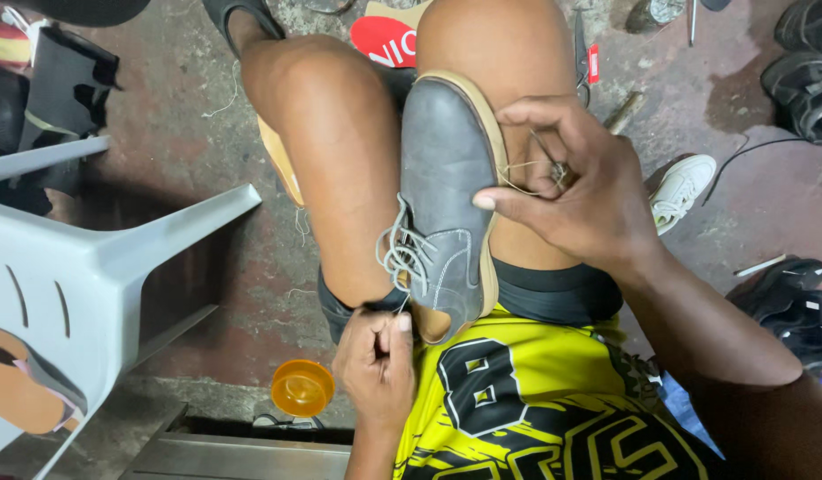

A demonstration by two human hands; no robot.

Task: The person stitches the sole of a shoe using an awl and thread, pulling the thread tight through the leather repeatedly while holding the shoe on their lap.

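Concrete floor (206,107) below; grey shoe (442,178) between knees — fingers (504,200) beside sole.

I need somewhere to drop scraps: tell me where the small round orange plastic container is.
The small round orange plastic container sits on the floor at lower centre-left, just left of the left hand, below the grey plastic chair.

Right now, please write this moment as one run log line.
left hand: pinching thread at heel | right hand: pulling thread by sole | grey shoe: between knees

red oval label (384,40) | floor, between knees, top || small red tag (593,63) | floor, right of knee
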